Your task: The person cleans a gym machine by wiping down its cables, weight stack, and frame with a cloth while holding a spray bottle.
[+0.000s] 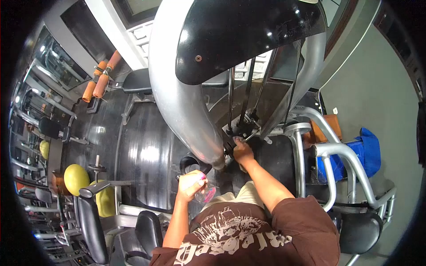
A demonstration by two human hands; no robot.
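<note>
My left hand [191, 186] is closed around a clear plastic bottle [205, 195] with pink on it, held in front of my shirt. Farther forward, my right hand [243, 153] reaches down to the base of a weight machine, beside the grey frame tube [202, 128]. Its fingers are curled in at the foot of the dark guide rods [242, 97]; what they grip is hidden. A black shroud [248, 40] covers the upper part of the machine above both hands.
Silver handles [341, 155] and a blue pad or cloth [366, 153] are on the right. Yellow balls [76, 179] and a black-padded bench [91, 230] stand on the left. Orange foam rollers [101, 84] are farther back on the dark floor [146, 150].
</note>
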